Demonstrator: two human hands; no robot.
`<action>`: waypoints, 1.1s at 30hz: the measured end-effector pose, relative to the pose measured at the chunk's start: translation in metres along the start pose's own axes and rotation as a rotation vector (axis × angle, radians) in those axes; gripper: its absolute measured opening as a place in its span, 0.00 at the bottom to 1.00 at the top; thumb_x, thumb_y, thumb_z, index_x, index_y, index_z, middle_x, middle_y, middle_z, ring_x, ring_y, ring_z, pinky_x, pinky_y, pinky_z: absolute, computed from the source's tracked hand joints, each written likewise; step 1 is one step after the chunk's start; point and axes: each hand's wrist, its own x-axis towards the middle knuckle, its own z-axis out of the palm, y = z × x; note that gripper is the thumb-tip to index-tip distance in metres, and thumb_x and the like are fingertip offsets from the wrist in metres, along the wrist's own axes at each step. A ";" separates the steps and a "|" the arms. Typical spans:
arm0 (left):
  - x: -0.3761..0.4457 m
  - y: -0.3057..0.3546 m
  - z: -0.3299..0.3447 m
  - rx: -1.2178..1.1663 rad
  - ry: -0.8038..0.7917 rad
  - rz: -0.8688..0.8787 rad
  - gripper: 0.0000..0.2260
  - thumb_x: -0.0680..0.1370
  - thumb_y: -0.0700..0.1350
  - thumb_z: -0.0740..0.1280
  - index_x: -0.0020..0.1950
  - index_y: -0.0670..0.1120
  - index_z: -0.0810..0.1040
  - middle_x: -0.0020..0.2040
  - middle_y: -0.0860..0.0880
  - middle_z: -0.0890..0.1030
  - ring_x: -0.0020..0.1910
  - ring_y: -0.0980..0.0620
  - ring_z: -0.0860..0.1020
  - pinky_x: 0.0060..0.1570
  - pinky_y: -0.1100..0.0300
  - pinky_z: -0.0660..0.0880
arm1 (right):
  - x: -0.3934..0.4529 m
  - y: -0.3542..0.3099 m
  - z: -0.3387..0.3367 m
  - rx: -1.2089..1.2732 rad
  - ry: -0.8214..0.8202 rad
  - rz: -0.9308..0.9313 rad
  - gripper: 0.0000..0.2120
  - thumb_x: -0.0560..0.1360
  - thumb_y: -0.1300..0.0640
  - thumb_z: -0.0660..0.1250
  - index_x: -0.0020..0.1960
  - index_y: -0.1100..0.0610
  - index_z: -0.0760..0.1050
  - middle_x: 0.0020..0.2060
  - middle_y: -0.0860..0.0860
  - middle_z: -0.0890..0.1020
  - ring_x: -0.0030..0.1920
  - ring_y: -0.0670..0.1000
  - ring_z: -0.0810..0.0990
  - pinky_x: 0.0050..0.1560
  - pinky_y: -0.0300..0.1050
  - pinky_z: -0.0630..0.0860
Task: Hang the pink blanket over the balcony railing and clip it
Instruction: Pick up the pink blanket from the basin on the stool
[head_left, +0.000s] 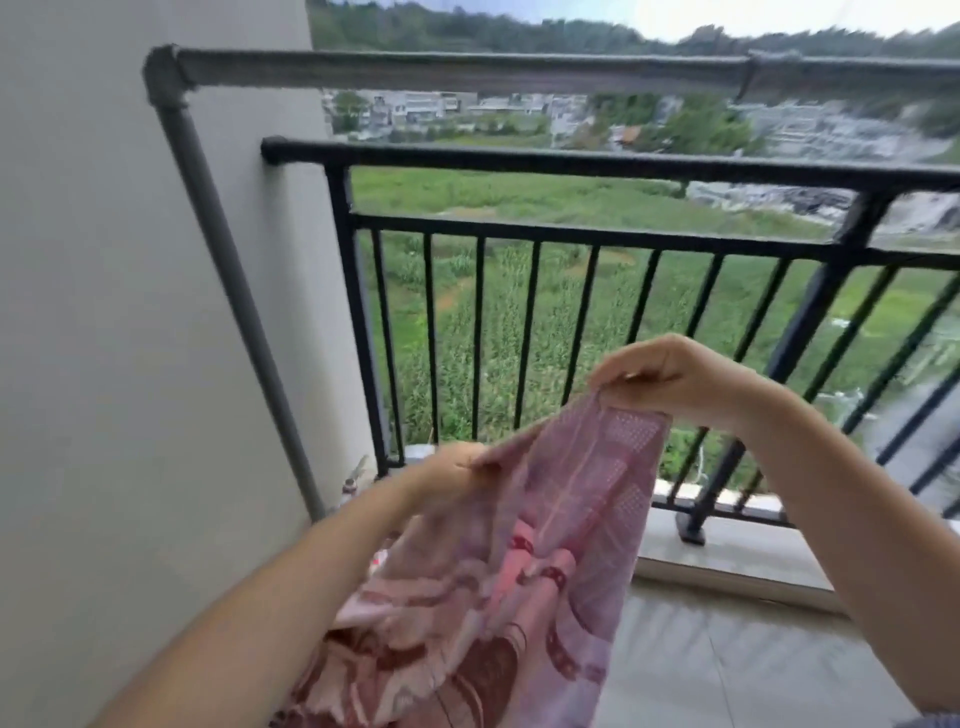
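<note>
The pink patterned blanket (545, 551) hangs bunched in front of me, its lower part dropping out of the bottom of the frame. My left hand (447, 475) pinches its upper edge on the left. My right hand (670, 376) pinches the upper edge higher up on the right, fingers curled over the cloth. The black balcony railing (571, 162) runs across the view beyond both hands; the blanket is below its top bar and does not touch it. No clip is visible.
A grey pipe rail (467, 70) runs above the black railing and bends down along the white wall (104, 312) at the left. Small objects lie on the floor at the railing's left corner (358, 480). A tiled floor (727, 670) and low ledge are at right.
</note>
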 end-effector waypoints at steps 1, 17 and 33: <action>0.001 0.000 -0.011 0.084 0.133 0.059 0.10 0.75 0.48 0.60 0.40 0.45 0.78 0.35 0.53 0.75 0.37 0.52 0.74 0.30 0.75 0.68 | -0.003 0.004 -0.005 -0.057 0.040 0.046 0.18 0.70 0.59 0.68 0.36 0.34 0.77 0.34 0.37 0.82 0.37 0.43 0.80 0.41 0.31 0.77; -0.056 0.071 -0.088 0.222 0.360 0.080 0.12 0.65 0.39 0.73 0.31 0.47 0.70 0.29 0.52 0.70 0.30 0.53 0.68 0.30 0.66 0.64 | 0.039 -0.042 0.061 -0.124 0.250 0.158 0.07 0.74 0.62 0.63 0.48 0.64 0.79 0.32 0.50 0.76 0.30 0.45 0.71 0.29 0.31 0.74; -0.046 -0.006 -0.110 0.479 -0.527 -0.541 0.05 0.74 0.39 0.66 0.45 0.48 0.72 0.31 0.51 0.68 0.27 0.57 0.63 0.22 0.69 0.57 | 0.021 -0.022 -0.018 0.099 0.822 0.137 0.08 0.73 0.66 0.63 0.43 0.61 0.80 0.28 0.52 0.77 0.28 0.47 0.75 0.30 0.39 0.73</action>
